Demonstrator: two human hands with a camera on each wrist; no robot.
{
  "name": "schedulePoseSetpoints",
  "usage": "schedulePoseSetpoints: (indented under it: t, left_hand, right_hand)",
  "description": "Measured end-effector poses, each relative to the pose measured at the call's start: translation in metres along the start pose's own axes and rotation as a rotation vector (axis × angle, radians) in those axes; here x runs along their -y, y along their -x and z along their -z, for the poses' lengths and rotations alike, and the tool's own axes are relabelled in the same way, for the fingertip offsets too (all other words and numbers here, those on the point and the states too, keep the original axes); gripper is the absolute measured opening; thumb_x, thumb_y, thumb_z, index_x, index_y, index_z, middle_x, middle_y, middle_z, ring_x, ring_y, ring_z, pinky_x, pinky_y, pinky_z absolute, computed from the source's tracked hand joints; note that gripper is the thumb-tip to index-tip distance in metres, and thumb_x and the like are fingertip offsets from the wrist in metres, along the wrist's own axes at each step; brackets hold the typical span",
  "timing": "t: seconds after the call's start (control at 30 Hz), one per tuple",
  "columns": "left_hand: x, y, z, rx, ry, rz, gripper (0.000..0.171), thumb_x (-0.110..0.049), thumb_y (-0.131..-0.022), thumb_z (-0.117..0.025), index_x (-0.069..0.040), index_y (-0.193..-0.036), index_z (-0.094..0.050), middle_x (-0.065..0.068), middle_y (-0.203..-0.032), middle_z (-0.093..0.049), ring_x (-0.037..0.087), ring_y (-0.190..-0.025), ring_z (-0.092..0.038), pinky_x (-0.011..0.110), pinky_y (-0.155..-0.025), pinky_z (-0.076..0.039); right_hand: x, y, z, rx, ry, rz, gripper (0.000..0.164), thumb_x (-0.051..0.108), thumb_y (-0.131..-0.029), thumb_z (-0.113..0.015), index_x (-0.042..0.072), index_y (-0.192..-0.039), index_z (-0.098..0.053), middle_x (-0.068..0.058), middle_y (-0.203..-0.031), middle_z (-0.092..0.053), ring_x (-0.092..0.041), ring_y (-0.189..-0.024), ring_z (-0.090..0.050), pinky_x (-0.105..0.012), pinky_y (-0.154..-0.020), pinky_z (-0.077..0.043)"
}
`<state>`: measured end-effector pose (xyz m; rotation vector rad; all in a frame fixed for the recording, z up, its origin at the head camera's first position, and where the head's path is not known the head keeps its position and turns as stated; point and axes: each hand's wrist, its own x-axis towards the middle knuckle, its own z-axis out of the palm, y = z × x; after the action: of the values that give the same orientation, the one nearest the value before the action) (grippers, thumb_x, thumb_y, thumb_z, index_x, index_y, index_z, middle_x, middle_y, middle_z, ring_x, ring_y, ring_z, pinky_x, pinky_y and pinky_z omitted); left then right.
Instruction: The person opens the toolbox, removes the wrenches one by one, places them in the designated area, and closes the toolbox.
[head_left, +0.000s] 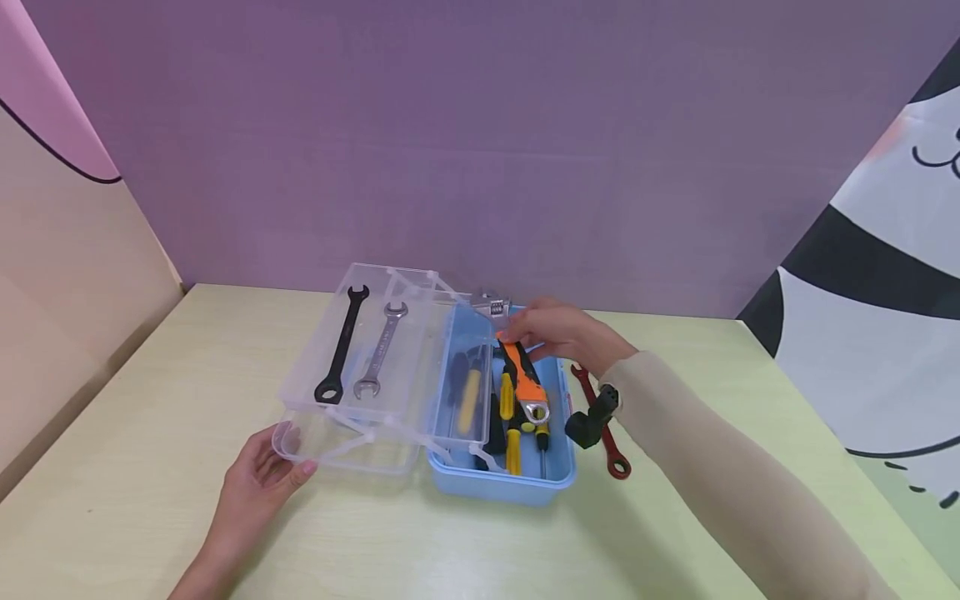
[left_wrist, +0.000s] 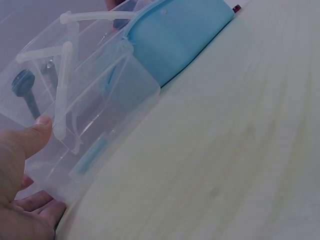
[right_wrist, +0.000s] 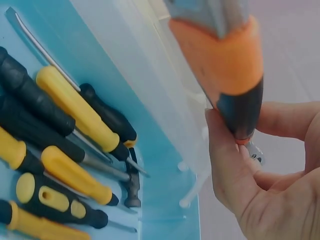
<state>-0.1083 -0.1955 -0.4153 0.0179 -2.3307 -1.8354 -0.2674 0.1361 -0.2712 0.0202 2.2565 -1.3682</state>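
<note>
My right hand pinches an adjustable wrench with an orange-and-black handle, above the blue toolbox. Its metal jaw end points to the back, and the ringed handle end hangs toward the front. In the right wrist view, the thumb and fingers grip the orange-and-black handle. My left hand holds the front left corner of the toolbox's clear plastic lid, thumb on top and fingers below. A black wrench and a silver open-ended wrench lie on the clear tray above it.
Inside the toolbox lie several screwdrivers, one with a yellow handle, and a small hammer. A red wrench rests on the table right of the box. White hinge arms join the clear parts. A purple wall stands behind.
</note>
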Motion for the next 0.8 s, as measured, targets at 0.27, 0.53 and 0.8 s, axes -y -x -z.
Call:
schedulePoseSetpoints:
  t: [0.27, 0.53, 0.8]
  left_hand:
    - [0.002, 0.0, 0.0, 0.002, 0.002, 0.012, 0.06, -0.003, -0.087, -0.067, 0.008, -0.135, -0.035, 0.034, -0.134, -0.046, -0.022, -0.098, -0.046, -0.002, -0.086, -0.044]
    - [0.0, 0.001, 0.001, 0.004, 0.0, -0.001, 0.059, -0.002, -0.087, -0.067, 0.009, -0.135, -0.035, 0.035, -0.134, -0.046, -0.021, -0.098, -0.047, -0.001, -0.086, -0.044]
    - [-0.001, 0.0, 0.001, 0.006, 0.014, 0.015, 0.06, -0.003, -0.087, -0.067, 0.008, -0.136, -0.035, 0.034, -0.135, -0.045, -0.022, -0.098, -0.047, -0.002, -0.086, -0.043]
  right_hand:
    - [-0.012, 0.006, 0.017, 0.002, -0.024, -0.029, 0.045, 0.009, -0.093, -0.058, -0.01, -0.131, -0.044, -0.018, -0.125, -0.054, -0.018, -0.087, -0.058, -0.044, -0.101, -0.05]
    - [-0.026, 0.015, 0.034, -0.026, 0.004, -0.048, 0.051, 0.012, -0.094, -0.056, -0.008, -0.137, -0.039, -0.014, -0.121, -0.051, -0.021, -0.094, -0.052, -0.041, -0.103, -0.048]
    - [-0.042, 0.021, 0.051, -0.034, -0.021, -0.054, 0.03, 0.01, -0.093, -0.057, -0.005, -0.119, -0.051, -0.003, -0.098, -0.058, -0.017, -0.086, -0.054, -0.033, -0.092, -0.053]
